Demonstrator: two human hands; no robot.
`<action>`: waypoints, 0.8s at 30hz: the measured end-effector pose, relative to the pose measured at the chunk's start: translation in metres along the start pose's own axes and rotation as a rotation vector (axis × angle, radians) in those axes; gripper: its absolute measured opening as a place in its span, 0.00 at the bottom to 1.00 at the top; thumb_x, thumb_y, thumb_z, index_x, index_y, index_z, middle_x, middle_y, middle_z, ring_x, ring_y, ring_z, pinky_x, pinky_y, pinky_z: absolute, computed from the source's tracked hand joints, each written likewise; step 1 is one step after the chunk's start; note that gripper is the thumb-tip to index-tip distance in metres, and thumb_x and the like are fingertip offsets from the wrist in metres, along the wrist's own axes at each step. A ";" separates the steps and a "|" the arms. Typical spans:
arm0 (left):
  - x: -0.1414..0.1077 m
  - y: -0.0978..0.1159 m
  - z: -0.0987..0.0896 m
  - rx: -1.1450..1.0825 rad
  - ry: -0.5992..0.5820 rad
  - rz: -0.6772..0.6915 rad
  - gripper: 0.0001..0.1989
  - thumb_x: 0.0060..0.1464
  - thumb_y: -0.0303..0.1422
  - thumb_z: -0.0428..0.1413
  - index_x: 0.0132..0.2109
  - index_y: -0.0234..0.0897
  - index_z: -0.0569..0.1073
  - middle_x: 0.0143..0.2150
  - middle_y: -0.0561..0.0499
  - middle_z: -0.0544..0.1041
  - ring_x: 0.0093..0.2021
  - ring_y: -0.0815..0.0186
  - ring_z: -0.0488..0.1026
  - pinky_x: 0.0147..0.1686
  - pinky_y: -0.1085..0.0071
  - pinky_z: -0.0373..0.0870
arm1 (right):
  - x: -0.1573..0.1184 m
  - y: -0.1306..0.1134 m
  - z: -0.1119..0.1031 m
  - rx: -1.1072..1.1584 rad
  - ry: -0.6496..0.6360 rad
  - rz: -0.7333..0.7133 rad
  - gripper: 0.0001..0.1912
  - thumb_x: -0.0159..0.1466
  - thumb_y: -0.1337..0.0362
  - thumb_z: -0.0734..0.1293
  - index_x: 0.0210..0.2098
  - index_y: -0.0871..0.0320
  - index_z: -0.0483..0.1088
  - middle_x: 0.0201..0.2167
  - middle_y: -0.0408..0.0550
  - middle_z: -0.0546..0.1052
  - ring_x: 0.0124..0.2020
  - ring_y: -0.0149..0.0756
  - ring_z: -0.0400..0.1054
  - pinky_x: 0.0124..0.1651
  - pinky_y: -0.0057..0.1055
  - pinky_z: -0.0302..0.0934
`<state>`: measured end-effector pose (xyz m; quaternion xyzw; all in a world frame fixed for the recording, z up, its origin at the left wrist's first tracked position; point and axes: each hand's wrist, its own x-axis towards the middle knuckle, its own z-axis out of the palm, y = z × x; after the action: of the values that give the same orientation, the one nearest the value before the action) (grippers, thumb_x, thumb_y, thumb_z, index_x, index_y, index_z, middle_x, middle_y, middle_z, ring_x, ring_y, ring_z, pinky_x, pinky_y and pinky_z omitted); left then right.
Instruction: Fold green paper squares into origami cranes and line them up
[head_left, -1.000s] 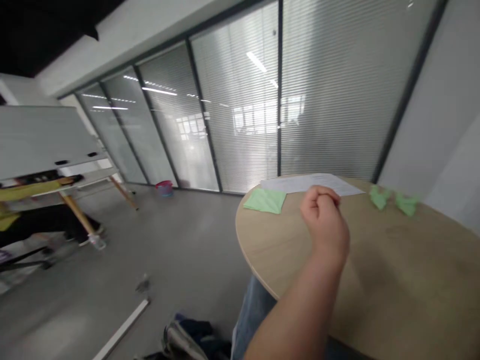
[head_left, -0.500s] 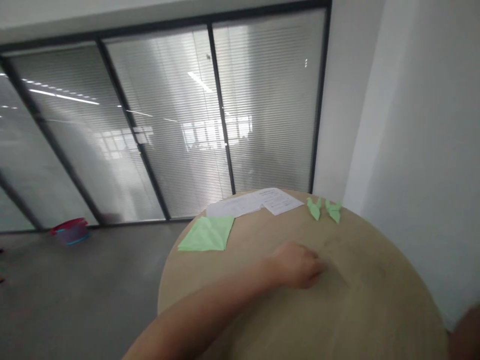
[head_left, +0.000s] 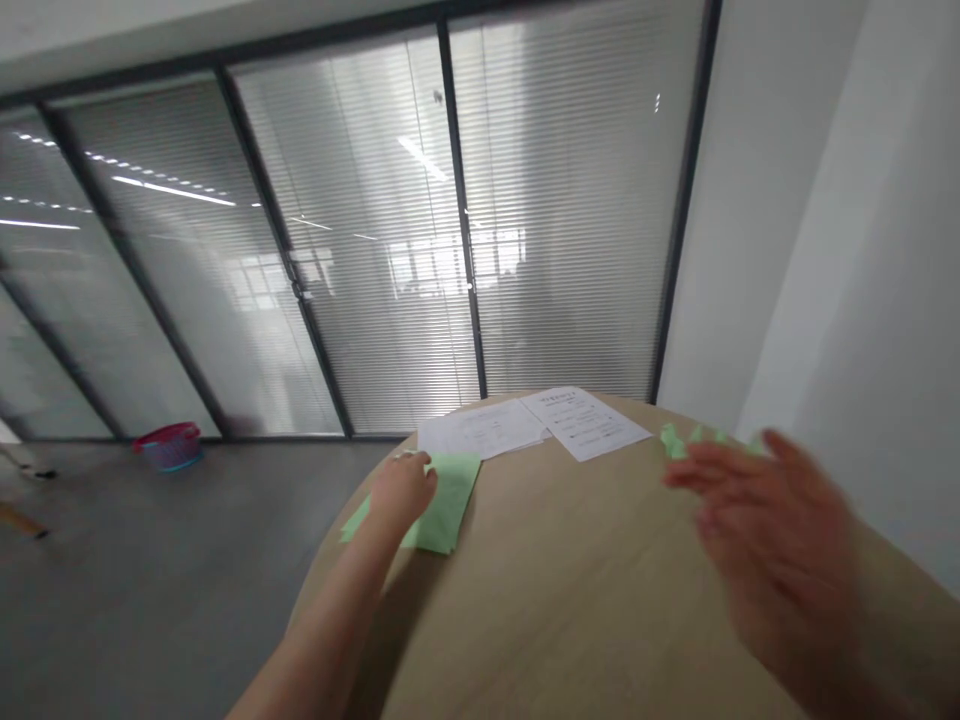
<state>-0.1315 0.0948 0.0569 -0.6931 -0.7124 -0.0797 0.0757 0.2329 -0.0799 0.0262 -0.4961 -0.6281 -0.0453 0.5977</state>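
Observation:
My left hand (head_left: 405, 492) is over the light green paper (head_left: 448, 508) at the left side of the round table. Its fingers are slightly bent, thumb apart, and nothing shows in its grip; whether the fingertips touch the sheet I cannot tell. Slightly uneven edges suggest more than one green sheet there. On the right, my right hand (head_left: 780, 545) is raised above the table, blurred, with fingers apart and holding nothing visible. Just behind it lie folded green paper shapes (head_left: 672, 441), partly covered by the hand.
Printed white sheets (head_left: 600, 428) lie along the far edge of the wooden table (head_left: 555, 580). Beyond stands a glass partition with blinds (head_left: 390, 230); a white wall (head_left: 885, 400) is close on the right. A red and blue basin (head_left: 171, 447) sits on the floor.
My left hand has moved from the middle of the table left to the green paper. My right hand has risen into view from the lower right corner. The view has shifted slightly.

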 end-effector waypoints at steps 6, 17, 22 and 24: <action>0.010 -0.052 0.027 0.017 -0.161 -0.255 0.30 0.63 0.48 0.49 0.62 0.31 0.73 0.60 0.33 0.76 0.59 0.44 0.74 0.55 0.56 0.70 | -0.036 0.028 0.064 0.029 -0.267 -0.152 0.16 0.69 0.63 0.64 0.54 0.48 0.74 0.45 0.49 0.82 0.44 0.41 0.80 0.46 0.36 0.78; 0.008 -0.056 0.031 -0.008 -0.134 -0.275 0.34 0.56 0.48 0.56 0.65 0.35 0.69 0.61 0.33 0.75 0.62 0.43 0.71 0.55 0.56 0.70 | -0.036 0.039 0.064 0.029 -0.367 -0.172 0.12 0.69 0.63 0.64 0.46 0.48 0.80 0.43 0.48 0.84 0.44 0.38 0.81 0.47 0.29 0.76; 0.011 -0.060 0.029 -0.043 -0.048 -0.319 0.28 0.58 0.35 0.53 0.65 0.38 0.68 0.56 0.36 0.79 0.55 0.45 0.77 0.50 0.55 0.72 | -0.040 0.039 0.067 0.120 -0.495 -0.027 0.14 0.71 0.62 0.62 0.45 0.49 0.80 0.43 0.50 0.83 0.45 0.39 0.79 0.49 0.33 0.75; 0.014 -0.063 0.026 -0.137 -0.028 -0.338 0.28 0.58 0.32 0.52 0.65 0.39 0.70 0.53 0.38 0.81 0.52 0.48 0.79 0.48 0.58 0.73 | -0.039 0.040 0.069 0.160 -0.517 0.037 0.14 0.71 0.61 0.62 0.44 0.50 0.80 0.42 0.52 0.83 0.45 0.41 0.79 0.48 0.35 0.75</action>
<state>-0.1945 0.1123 0.0338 -0.5680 -0.8128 -0.1296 0.0039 0.2032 -0.0374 -0.0461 -0.4540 -0.7522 0.1435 0.4555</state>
